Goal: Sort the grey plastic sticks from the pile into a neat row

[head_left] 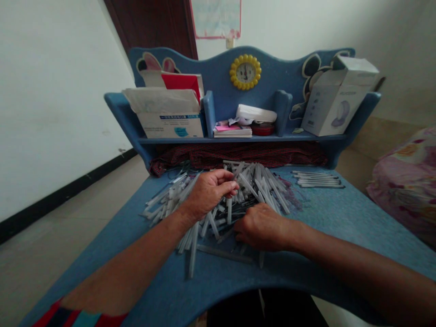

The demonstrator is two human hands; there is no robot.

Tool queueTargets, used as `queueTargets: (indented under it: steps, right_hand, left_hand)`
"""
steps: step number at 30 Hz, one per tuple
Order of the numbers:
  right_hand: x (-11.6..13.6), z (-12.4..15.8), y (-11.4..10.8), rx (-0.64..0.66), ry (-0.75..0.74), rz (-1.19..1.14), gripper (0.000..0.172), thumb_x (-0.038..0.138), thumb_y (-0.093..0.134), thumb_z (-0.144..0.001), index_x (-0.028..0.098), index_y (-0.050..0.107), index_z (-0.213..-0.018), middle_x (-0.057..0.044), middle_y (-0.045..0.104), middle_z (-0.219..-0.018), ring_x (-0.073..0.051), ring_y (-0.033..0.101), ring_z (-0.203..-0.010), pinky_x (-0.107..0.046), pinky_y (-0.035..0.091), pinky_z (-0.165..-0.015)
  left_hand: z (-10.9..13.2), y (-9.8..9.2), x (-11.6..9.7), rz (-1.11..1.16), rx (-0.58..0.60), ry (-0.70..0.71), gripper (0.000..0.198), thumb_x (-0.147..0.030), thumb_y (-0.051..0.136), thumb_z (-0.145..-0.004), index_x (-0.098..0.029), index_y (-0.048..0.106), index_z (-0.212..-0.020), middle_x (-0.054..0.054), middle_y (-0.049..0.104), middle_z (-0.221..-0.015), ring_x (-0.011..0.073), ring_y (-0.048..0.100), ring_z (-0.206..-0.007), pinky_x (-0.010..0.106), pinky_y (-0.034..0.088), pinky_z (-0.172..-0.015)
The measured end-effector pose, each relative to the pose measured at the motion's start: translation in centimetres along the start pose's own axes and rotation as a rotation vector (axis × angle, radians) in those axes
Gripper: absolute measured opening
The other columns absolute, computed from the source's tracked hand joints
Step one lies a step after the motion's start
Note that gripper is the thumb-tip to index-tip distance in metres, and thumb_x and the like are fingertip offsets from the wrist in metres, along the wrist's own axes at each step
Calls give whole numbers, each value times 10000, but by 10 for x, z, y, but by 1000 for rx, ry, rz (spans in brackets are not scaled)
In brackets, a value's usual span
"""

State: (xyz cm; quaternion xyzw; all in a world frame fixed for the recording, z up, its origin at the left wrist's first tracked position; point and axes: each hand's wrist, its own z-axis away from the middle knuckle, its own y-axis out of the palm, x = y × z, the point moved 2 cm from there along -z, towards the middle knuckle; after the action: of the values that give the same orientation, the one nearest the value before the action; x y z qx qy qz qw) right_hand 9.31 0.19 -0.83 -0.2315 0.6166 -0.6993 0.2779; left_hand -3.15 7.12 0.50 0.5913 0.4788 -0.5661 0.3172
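A loose heap of clear pen barrels (269,186) and similar translucent plastic pieces covers the middle of the blue desk (344,218). Thin black pieces (240,209) lie among them. My left hand (213,188) hovers over the heap with its fingers curled and thumb bent in close to them; whatever they may hold does not show clearly. Lower and nearer to me, my right hand (262,227) is closed at the front of the heap, its fingertips turned down and mostly hidden. A row of several slim pens (318,179) lies on the desk at the right.
A raised shelf at the back holds an open mask box (170,118), a notepad stack (232,131) and a white carton (340,97). Checked dark-red cloth (238,154) is bunched beneath it. A yellow flower-shaped clock (245,72) is on the backboard. The desk's front edge curves inward.
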Motion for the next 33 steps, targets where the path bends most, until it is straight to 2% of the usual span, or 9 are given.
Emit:
queueTargets:
  steps: [3,5,9,11,14,16,18,25,33]
  right_hand:
    - [-5,1,0,-84,-38,-55,226,255,483,-845,149,675,-795,-101,699,-699,-200,641,-616,-266,389,-541]
    - [-14,4,-2,-188,-59,-193,187,227,502,-827,141,660,-775,-69,677,-665,-151,597,-571,-245,362,-528]
    - [-48,13,-10,-388,17,-823,136,239,566,-792,134,626,-730,1,616,-593,-78,510,-497,-193,339,-466]
    - [-67,18,-12,-485,87,-1138,165,292,635,-754,130,620,-724,-6,628,-586,-88,532,-489,-194,378,-451]
    - [-90,22,-14,-692,116,-1393,221,309,743,-658,130,618,-695,-28,658,-595,-123,593,-511,-224,449,-469]
    - [-99,23,-12,-783,114,-1474,238,297,781,-617,133,622,-683,-21,654,-573,-128,599,-497,-232,466,-465]
    - [-102,22,-10,-813,121,-1518,244,290,798,-596,133,632,-682,-11,645,-552,-121,591,-474,-232,472,-453]
    - [-96,16,-7,-784,133,-1608,245,275,807,-578,128,657,-704,-26,671,-571,-134,625,-496,-231,500,-466]
    - [-94,15,-10,-798,148,-1600,225,257,804,-573,125,663,-690,-16,665,-552,-118,614,-481,-221,503,-467]
  left_hand:
    - [0,-1,2,-32,14,15,172,-222,656,-706,-121,622,-842,21,671,-717,113,620,-602,222,495,-578]
    - [-1,-1,2,-64,25,26,171,-218,651,-708,-125,632,-850,9,663,-703,106,611,-592,211,488,-568]
    - [-1,-2,-1,-129,62,35,174,-204,636,-710,-130,656,-867,-7,657,-691,84,585,-564,186,471,-552]
    - [0,-3,-2,-154,84,28,187,-206,633,-712,-129,664,-880,-8,656,-692,77,568,-552,178,463,-540]
    - [1,-2,-3,-184,116,4,236,-227,640,-713,-124,663,-924,2,662,-707,82,558,-547,182,457,-521]
    - [2,-1,-2,-204,134,-13,274,-248,640,-717,-118,656,-958,12,665,-708,94,563,-551,190,455,-508]
    - [2,0,-1,-229,150,-15,286,-255,632,-722,-116,654,-971,17,662,-700,101,565,-556,193,450,-501]
    - [1,3,0,-306,184,33,250,-239,595,-731,-120,662,-940,11,654,-710,96,558,-568,192,447,-527]
    - [4,3,-4,-376,196,7,249,-261,569,-745,-141,667,-939,7,655,-717,104,562,-576,192,438,-518]
